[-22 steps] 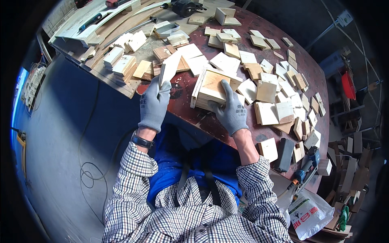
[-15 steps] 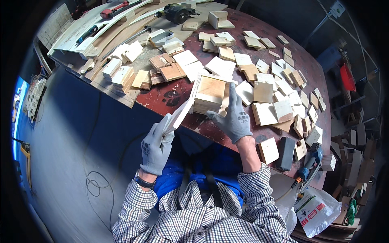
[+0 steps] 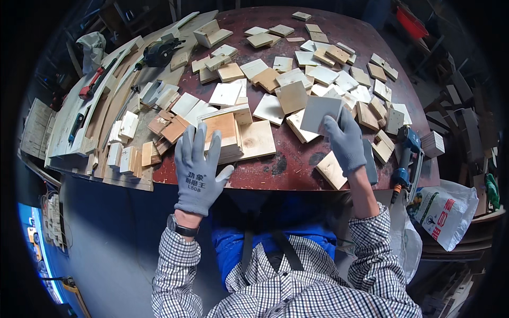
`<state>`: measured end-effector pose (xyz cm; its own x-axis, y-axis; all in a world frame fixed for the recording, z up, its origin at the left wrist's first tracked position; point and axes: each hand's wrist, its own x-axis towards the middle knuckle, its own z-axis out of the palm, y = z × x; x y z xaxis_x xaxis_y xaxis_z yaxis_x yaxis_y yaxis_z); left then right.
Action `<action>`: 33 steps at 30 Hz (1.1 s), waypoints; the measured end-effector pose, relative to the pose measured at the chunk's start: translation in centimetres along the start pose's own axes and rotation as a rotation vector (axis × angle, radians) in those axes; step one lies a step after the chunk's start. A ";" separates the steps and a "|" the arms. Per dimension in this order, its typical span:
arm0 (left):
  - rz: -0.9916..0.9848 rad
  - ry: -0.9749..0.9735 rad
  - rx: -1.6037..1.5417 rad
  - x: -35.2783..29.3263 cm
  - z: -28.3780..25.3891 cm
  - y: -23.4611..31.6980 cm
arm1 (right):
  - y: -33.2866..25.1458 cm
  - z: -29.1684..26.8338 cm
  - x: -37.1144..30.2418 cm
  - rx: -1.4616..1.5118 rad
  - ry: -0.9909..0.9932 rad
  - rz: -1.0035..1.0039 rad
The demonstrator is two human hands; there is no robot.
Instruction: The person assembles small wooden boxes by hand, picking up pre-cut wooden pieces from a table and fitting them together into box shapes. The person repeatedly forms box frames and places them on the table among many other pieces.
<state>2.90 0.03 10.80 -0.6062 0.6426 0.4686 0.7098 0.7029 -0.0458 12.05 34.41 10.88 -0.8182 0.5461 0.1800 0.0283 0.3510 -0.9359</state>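
My left hand (image 3: 199,169), in a grey glove, has its fingers stretched and spread. Its fingertips are at the left side of a stack of square wooden boards (image 3: 222,132) near the table's front edge; whether they touch it I cannot tell. Against the right side of that stack lies a flat knotty board (image 3: 259,140). My right hand (image 3: 345,142), gloved the same way, grips a pale square board (image 3: 319,113) by its right edge, tilted above other boards. A brown-faced board (image 3: 291,97) leans just behind it.
Many loose wooden boards (image 3: 323,75) cover the dark red table (image 3: 244,177). A blue power tool (image 3: 405,164) sits at the right front corner, with a dark block (image 3: 369,161) nearby. At left are a black tool (image 3: 161,52), a red tool (image 3: 91,85) and long planks (image 3: 108,90).
The board my left hand held upright is out of it, and its fingers have spread. My right hand has moved right from the stack and taken hold of a pale board. The view has turned.
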 end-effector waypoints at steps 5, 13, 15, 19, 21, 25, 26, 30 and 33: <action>0.023 -0.273 -0.142 1.7 4.0 -4.3 | 2.4 0.2 8.8 -0.613 0.035 -0.015; 0.063 -0.244 -0.143 2.0 5.0 -3.0 | -0.4 7.1 1.9 -0.754 0.168 -0.525; 0.048 -0.237 -0.157 1.6 4.4 -3.6 | 0.7 11.8 -0.9 -0.545 -0.202 -0.478; 0.066 -0.204 -0.175 1.4 5.1 -3.9 | 2.1 15.7 -2.5 -0.664 -0.222 -0.647; 0.060 -0.224 -0.161 1.6 4.7 -4.0 | 2.6 16.8 -2.8 -0.598 -0.148 -0.606; 0.033 -0.243 -0.147 1.2 4.7 -3.7 | 3.0 17.2 -3.2 -0.509 -0.139 -0.519; 0.020 -0.245 -0.152 1.0 4.7 -3.9 | 3.0 17.2 -3.3 -0.524 -0.133 -0.529; -0.005 -0.255 -0.132 1.1 4.5 -3.8 | 3.1 17.4 -3.6 -0.568 -0.092 -0.556; -0.034 -0.290 -0.107 1.5 4.4 -3.3 | 3.2 17.3 -3.4 -0.600 -0.107 -0.550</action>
<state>-1.94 0.01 7.73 -0.6967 0.6901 0.1960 0.7115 0.6996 0.0658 4.98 20.53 2.06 -0.8544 0.1125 0.5073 -0.1150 0.9111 -0.3957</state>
